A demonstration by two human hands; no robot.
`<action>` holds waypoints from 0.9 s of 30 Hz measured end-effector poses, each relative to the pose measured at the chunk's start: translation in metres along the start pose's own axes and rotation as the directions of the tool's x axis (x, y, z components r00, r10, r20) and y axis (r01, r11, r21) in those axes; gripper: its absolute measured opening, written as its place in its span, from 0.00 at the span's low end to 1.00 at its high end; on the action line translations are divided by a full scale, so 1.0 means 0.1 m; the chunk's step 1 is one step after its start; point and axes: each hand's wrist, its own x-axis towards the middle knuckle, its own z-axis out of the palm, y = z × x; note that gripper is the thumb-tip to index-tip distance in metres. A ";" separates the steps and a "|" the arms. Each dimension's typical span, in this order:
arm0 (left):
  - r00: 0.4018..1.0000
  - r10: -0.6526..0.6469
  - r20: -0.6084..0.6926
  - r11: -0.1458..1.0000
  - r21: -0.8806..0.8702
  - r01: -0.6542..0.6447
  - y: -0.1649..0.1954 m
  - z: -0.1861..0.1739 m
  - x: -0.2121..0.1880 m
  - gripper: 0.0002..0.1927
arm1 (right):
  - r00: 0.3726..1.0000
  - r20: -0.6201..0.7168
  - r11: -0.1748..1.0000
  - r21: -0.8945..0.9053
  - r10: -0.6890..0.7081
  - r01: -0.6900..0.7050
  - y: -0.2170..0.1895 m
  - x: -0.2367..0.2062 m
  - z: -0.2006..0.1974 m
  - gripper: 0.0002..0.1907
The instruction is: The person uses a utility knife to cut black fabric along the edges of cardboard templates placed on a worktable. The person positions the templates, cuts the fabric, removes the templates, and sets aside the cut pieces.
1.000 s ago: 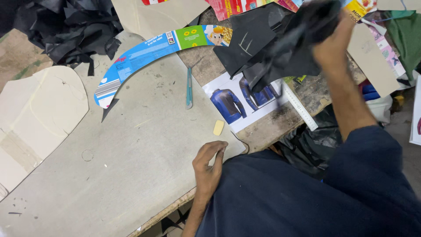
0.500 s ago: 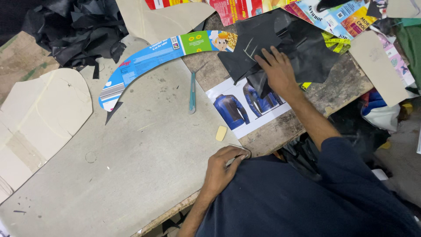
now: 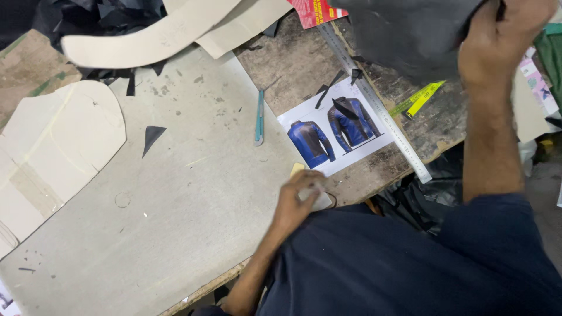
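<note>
Your right hand (image 3: pixel 503 41) is up at about 1 o'clock with its grip clenched on a big piece of dark leather (image 3: pixel 410 35), lifted off the worktop (image 3: pixel 175 193) and hanging over the steel ruler (image 3: pixel 374 99). Your left hand (image 3: pixel 298 199) sits at the near edge around 6 o'clock, fingers curled on a small pale block, probably chalk; it's blurred, so I can't tell how firmly it's pinched.

My guess at what could bite you: that leather is floppy and held from one corner, so if it swings down it could drag the ruler, the yellow tape measure (image 3: pixel 422 98) or the jacket photo print (image 3: pixel 336 126) out of place. The teal craft knife (image 3: pixel 259 117) lies loose at 11 o'clock from your left hand, so reaching across without looking could catch the blade. The pale block is right at the edge and could get nudged off.
</note>
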 end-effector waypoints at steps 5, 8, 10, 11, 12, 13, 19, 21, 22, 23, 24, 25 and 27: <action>0.789 0.420 -0.449 0.844 0.512 -0.158 -0.36 -1.01 0.85 0.21 | 0.901 0.434 0.992 -0.124 0.024 0.033 -0.53 -0.56 0.39 0.09; 0.733 0.475 -0.488 0.715 0.699 0.002 -0.53 -1.71 1.59 0.22 | 0.610 0.790 0.988 -0.034 -0.067 0.152 -0.82 -0.96 0.84 0.17; 0.733 0.509 -0.451 0.559 0.821 0.117 -0.60 -2.14 2.05 0.25 | 0.564 0.820 0.986 0.007 -0.100 0.165 -0.97 -1.23 1.05 0.20; 0.760 0.517 -0.394 0.444 0.882 0.156 -0.61 -2.36 2.28 0.28 | 0.548 0.835 0.994 -0.021 -0.042 0.108 -1.02 -1.36 1.10 0.19; 0.790 0.515 -0.334 0.323 0.929 0.182 -0.63 -2.55 2.44 0.30 | 0.528 0.849 0.997 -0.058 0.023 0.049 -1.07 -1.49 1.11 0.19; 0.832 0.468 -0.300 0.261 0.946 0.194 -0.65 -2.72 2.56 0.35 | 0.582 0.812 0.999 -0.033 0.047 -0.034 -1.11 -1.63 1.09 0.16; 0.987 0.096 -0.132 0.137 0.984 0.118 -0.69 -3.21 2.93 0.53 | 0.726 0.666 0.960 0.054 0.170 -0.274 -1.23 -2.12 0.78 0.12; 0.989 0.011 -0.148 0.149 0.978 0.145 -0.65 -3.24 2.94 0.48 | 0.741 0.637 0.949 0.046 0.212 -0.312 -1.21 -2.12 0.69 0.12; 0.990 0.063 -0.122 0.146 0.983 0.112 -0.59 -3.24 2.92 0.43 | 0.739 0.626 0.945 0.010 0.249 -0.326 -1.19 -2.09 0.65 0.12; 0.988 0.045 -0.148 0.112 0.984 0.142 -0.53 -3.21 2.90 0.35 | 0.738 0.613 0.940 -0.024 0.282 -0.339 -1.16 -2.05 0.62 0.12; 0.984 0.030 -0.177 0.078 0.982 0.174 -0.46 -3.18 2.87 0.27 | 0.737 0.599 0.935 -0.057 0.313 -0.350 -1.12 -1.99 0.59 0.12; 0.967 0.027 -0.255 0.096 0.963 0.251 -0.39 -3.13 2.85 0.23 | 0.746 0.585 0.937 -0.071 0.317 -0.342 -1.09 -1.93 0.57 0.11; 0.914 0.011 -0.406 0.139 0.905 0.401 -0.29 -3.00 2.81 0.15 | 0.760 0.564 0.941 -0.104 0.324 -0.323 -1.03 -1.80 0.56 0.11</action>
